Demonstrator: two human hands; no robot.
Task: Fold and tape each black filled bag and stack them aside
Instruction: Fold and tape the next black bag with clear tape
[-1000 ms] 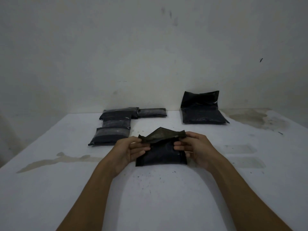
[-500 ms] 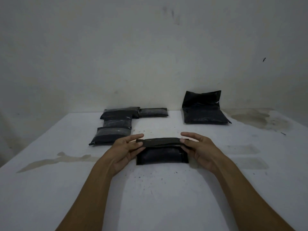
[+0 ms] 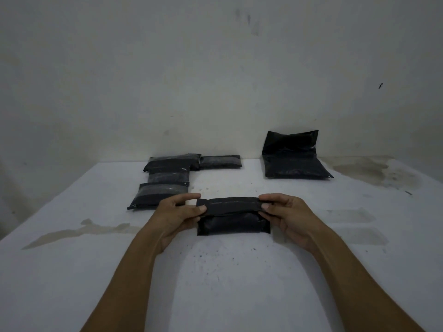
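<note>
Between your hands, on the stained white tabletop (image 3: 215, 283), lies the small black filled plastic bag (image 3: 232, 218), its top flap folded down over the body. Your left hand (image 3: 178, 215) pinches the flap's left end between thumb and curled fingers; your right hand (image 3: 286, 215) pinches the right end the same way. Just beyond your left hand sit the taped black bags (image 3: 165, 180), overlapping one another. Well beyond your right hand, an unfolded black bag (image 3: 293, 161) leans its open flap against the pale wall (image 3: 215, 80).
</note>
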